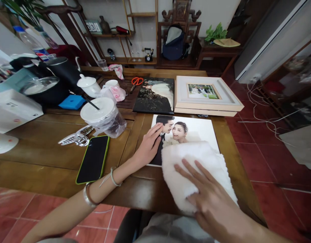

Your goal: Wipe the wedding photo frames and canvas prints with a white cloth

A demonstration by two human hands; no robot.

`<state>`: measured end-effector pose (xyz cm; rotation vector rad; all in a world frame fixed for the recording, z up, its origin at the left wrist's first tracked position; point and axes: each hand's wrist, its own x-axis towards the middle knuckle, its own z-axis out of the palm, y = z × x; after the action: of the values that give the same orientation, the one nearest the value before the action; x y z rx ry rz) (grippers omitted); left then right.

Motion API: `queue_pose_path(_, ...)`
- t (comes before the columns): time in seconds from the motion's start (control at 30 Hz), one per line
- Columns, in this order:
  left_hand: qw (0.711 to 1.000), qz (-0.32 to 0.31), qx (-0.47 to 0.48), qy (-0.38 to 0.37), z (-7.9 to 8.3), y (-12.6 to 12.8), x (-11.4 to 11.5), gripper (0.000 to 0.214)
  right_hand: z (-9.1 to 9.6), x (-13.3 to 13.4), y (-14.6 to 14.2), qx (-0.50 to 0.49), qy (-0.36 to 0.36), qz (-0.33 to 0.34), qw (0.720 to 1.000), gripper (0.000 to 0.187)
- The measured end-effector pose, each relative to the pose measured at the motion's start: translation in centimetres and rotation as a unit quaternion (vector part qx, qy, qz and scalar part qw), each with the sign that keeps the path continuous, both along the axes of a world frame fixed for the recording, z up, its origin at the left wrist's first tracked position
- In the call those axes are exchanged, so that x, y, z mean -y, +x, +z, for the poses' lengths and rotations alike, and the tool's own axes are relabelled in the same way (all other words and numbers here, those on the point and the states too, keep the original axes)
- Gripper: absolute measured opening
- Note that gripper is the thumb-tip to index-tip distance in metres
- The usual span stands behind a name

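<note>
A large wedding photo print (196,130) lies flat on the wooden table (44,148) in front of me. My left hand (148,145) rests flat on the print's left edge, fingers stretched out. A fluffy white cloth (191,168) covers the print's near half. My right hand (208,195) lies on top of the cloth with its fingers spread, pressing it down.
A green-cased phone (93,158), a hair clip (76,137) and a lidded plastic cup with a straw (102,116) sit to the left. A dark photo print (155,96), orange scissors (136,81) and stacked white frames (206,96) lie farther back. Kettle, teapot and boxes crowd the far left.
</note>
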<state>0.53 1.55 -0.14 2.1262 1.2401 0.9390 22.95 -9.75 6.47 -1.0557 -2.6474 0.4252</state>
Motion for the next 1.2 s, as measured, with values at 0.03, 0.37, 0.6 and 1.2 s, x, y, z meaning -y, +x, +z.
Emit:
queue_pose_path(0.03,1.000,0.000,0.002,0.000,0.0,0.0,0.0,0.043,0.0,-0.8,0.3,0.008,-0.004,-0.011,1.000,0.026)
queue_pose_path(0.37,0.995,0.012,0.078,-0.059,1.1,0.0,0.2,0.042,0.2,-6.9,-1.0,0.084,0.039,-0.015,0.996,0.036)
queue_pose_path(0.6,0.991,0.008,0.116,-0.069,1.1,0.0,0.1,0.043,0.5,-3.4,-1.8,0.020,-0.048,0.127,0.991,0.026)
queue_pose_path(1.2,1.000,-0.016,-0.007,0.002,0.4,-0.1,0.1,0.048,3.1,-9.3,4.2,-0.028,-0.045,-0.125,0.991,0.014)
